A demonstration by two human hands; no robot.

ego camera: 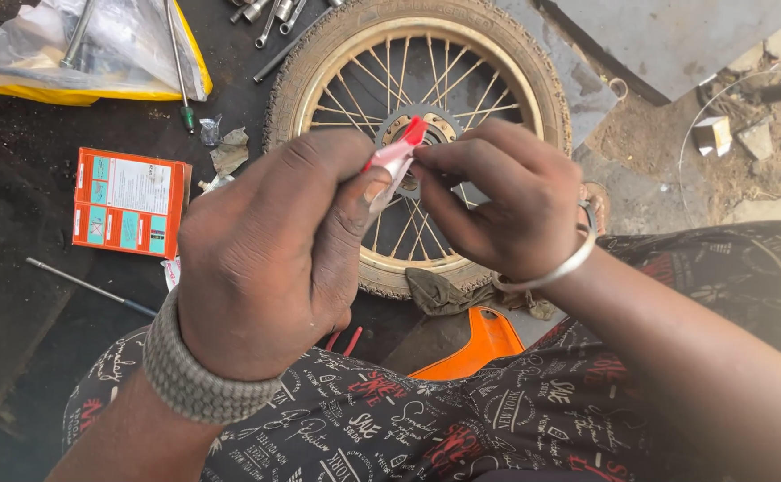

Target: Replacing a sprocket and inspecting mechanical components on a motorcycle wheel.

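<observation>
I see my left hand (pixel 270 259) and right hand (pixel 497 201) both pinching a small red-and-white sachet (pixel 395 161) between fingertips, above the spoked wheel (pixel 426 54). Its long axis runs seven to one o'clock, with the left thumb nearer.
</observation>
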